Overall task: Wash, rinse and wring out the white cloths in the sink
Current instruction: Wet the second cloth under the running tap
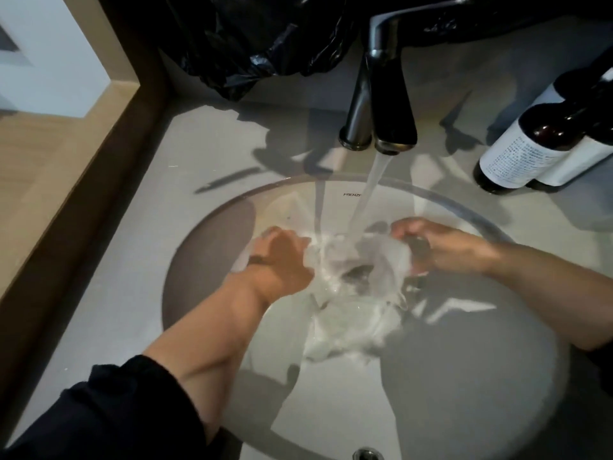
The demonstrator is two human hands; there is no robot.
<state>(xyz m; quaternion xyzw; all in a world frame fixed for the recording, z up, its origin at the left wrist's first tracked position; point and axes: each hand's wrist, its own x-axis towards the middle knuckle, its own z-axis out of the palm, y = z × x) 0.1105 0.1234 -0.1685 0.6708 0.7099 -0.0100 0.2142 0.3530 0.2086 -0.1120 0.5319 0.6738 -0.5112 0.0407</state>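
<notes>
Under the running faucet [388, 94] at frame centre, the left hand [282, 260] and right hand [441, 247] each grip the white cloth [355, 293], stretching it. Rinsing looks underway; wringing seems yet to come.

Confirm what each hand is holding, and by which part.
Both hold one wet white cloth, spread under the running black tap: left hand grips its left edge, right hand grips its right edge.

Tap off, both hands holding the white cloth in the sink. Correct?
No: the dark metal tap is running, water falling onto the wet white cloth, per the head view. The left hand and right hand do hold it in the round white sink.
</notes>
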